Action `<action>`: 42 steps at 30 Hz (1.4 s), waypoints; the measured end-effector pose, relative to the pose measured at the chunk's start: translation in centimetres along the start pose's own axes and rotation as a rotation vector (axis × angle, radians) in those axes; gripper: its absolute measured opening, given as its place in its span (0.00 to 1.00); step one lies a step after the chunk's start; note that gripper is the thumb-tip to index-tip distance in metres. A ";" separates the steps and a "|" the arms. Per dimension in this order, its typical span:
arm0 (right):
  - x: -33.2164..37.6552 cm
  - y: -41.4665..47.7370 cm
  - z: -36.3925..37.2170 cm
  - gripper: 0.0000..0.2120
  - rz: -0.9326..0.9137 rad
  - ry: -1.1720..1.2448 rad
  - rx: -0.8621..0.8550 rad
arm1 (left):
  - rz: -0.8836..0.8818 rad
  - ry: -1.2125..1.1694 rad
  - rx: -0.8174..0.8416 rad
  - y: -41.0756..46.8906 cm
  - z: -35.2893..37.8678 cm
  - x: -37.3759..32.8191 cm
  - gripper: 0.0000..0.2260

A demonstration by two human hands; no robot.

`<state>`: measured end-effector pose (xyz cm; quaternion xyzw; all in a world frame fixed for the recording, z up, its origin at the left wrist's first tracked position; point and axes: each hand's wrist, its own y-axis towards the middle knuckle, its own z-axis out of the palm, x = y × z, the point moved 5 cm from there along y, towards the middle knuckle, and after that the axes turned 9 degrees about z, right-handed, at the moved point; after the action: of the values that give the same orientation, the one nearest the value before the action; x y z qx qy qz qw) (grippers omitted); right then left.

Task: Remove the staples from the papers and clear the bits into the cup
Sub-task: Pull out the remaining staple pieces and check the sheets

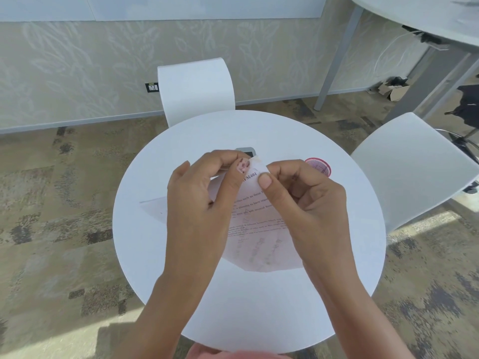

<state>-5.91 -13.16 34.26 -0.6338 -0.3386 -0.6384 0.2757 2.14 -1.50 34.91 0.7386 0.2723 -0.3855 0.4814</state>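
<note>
Printed papers (259, 237) are lifted off the round white table (248, 307), their top corner raised toward me. My left hand (202, 193) pinches that corner from the left with thumb and curled fingers. Opposite it, my right hand (300, 193) pinches the same corner from the right, its thumb pressed on the sheet's front. No staple can be made out at the corner. A pink mesh cup (320, 165) stands on the table just behind my right hand, partly hidden by it.
A small grey device (246, 151) lies on the table behind my left hand, mostly hidden. One white chair (194, 89) stands at the far side, another white chair (412, 164) at the right. A larger table (414, 16) fills the upper right.
</note>
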 end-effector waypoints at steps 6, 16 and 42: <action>-0.3 0.0 -0.2 0.01 0.031 -0.003 -0.054 | 0.074 0.080 -0.068 -0.5 -0.3 -0.1 0.07; -0.5 -0.5 -0.1 0.05 -0.029 0.036 -0.180 | 0.043 0.185 -0.161 -2.0 -0.2 -0.2 0.06; 1.1 2.6 -1.1 0.04 -0.107 -0.283 0.007 | -0.254 -0.243 -0.077 -1.2 0.6 -0.1 0.03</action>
<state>-4.56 -15.53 35.63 -0.6976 -0.4094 -0.5554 0.1930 1.01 -1.57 34.25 0.6272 0.3177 -0.5189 0.4863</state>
